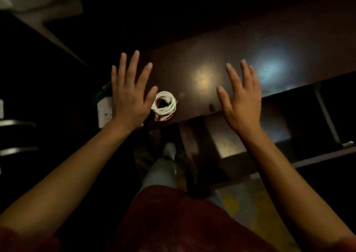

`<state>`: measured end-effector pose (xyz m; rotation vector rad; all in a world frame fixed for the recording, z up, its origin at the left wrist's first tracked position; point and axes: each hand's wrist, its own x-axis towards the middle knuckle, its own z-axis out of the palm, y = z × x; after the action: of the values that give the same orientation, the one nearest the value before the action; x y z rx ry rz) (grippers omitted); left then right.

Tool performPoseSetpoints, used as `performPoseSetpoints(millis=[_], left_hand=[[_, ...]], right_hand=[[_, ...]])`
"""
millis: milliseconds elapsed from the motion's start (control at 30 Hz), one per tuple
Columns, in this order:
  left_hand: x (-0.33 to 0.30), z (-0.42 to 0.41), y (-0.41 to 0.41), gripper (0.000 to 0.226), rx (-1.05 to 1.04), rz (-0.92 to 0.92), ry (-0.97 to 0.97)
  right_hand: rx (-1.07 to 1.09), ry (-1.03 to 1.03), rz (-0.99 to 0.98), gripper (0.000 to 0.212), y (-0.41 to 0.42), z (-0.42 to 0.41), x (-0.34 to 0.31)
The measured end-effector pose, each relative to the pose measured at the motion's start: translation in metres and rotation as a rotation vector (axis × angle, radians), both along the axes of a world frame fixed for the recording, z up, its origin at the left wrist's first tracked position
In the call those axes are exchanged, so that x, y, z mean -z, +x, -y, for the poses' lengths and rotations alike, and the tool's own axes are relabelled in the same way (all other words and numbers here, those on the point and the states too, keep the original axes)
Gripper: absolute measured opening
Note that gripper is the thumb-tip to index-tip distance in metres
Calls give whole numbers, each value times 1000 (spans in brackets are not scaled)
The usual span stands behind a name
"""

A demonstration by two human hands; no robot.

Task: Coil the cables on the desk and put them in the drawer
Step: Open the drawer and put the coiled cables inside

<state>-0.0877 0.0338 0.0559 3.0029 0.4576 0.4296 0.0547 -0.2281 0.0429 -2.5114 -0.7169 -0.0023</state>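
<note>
Left hand [129, 95] spread, right hand [240, 101] spread, coiled cables [164, 105] on desk [202, 59]

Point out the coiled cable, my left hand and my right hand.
coiled white cable [165, 102]: head view, on the white loops of the coil on the desk.
left hand [129, 97]: head view, on the back of the hand.
right hand [243, 105]: head view, on the back of the hand.

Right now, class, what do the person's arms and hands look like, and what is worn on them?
Both forearms are bare to near the elbow. The left hand and right hand wear no gloves, rings or watch that I can see. Dark red fabric, perhaps sleeve edges, shows at the bottom corners.
</note>
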Motion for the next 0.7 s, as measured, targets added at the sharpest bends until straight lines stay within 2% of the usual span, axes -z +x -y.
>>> performPoseSetpoints(millis=[167,300,433,533,700], left_hand=[[37,11,-37,58,-174,-79,-152],[66,11,-48,67,-255,-169,-337],[77,4,-41,74,-269,-210,-430],[70,8,-30,75,-235,-176,-422],[71,8,-20,69,-203,-178,-609]], right_hand=[[-120,14,-156,60,-7,-29,30],[-151,28,-286,59,-19,-57,46],[-142,43,-380,56,-30,-84,57],[-128,84,-443,57,-34,-93,54],[-152,52,-549,57,-38,-107,53]])
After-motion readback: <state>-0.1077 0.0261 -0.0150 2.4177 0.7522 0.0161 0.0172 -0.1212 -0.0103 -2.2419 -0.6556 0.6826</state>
